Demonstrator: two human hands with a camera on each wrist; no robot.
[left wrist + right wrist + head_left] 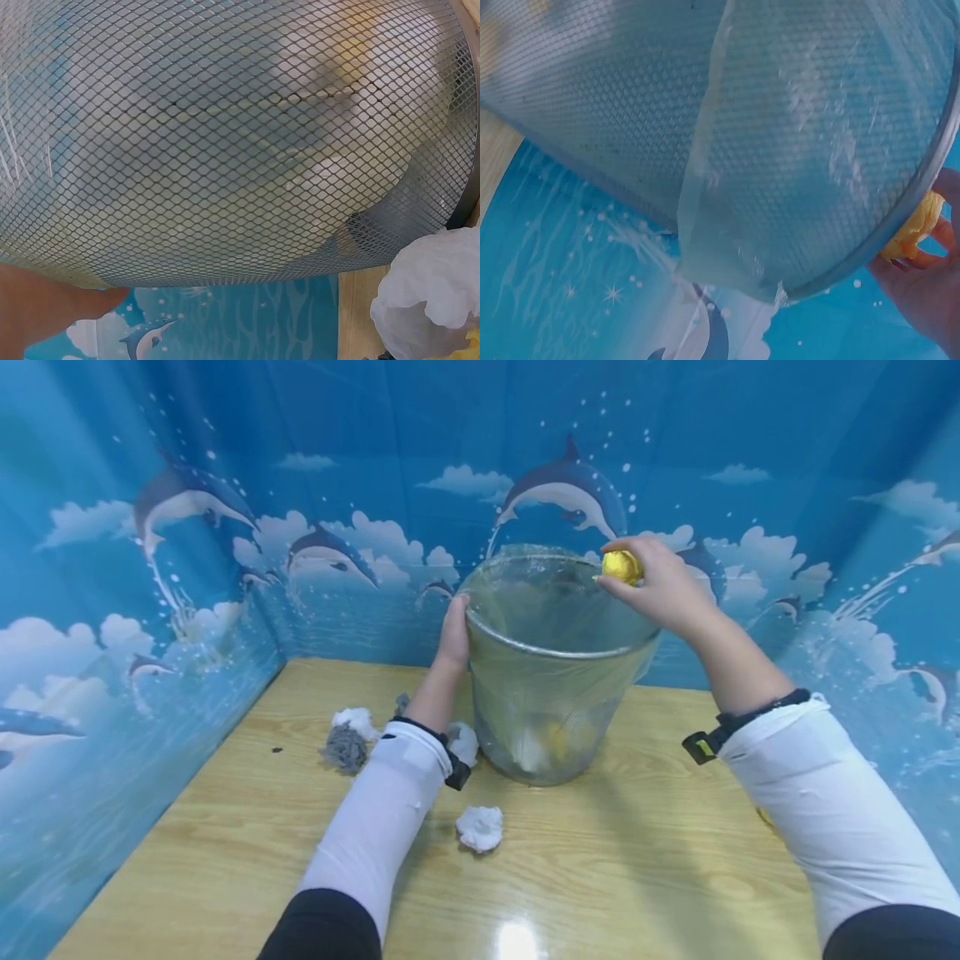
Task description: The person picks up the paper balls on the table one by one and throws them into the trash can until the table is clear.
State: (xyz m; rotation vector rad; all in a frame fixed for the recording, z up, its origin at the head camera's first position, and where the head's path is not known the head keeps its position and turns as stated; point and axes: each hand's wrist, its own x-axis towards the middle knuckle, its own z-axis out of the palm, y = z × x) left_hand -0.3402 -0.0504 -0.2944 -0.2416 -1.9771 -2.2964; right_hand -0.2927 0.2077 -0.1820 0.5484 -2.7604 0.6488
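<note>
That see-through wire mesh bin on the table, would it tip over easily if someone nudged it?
Probably yes. The round metal mesh bin looks light: thin wire walls, a filmy clear liner and only a few crumpled wads at the bottom. It is tall and narrows toward its base, so a push near the rim might tilt it. The left hand at its rim likely steadies it.

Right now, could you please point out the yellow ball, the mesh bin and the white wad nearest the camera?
yellow ball [622, 566], head view, its exposed front face.
mesh bin [551, 653], head view, the front rim.
white wad [480, 827], head view, its middle.
</note>
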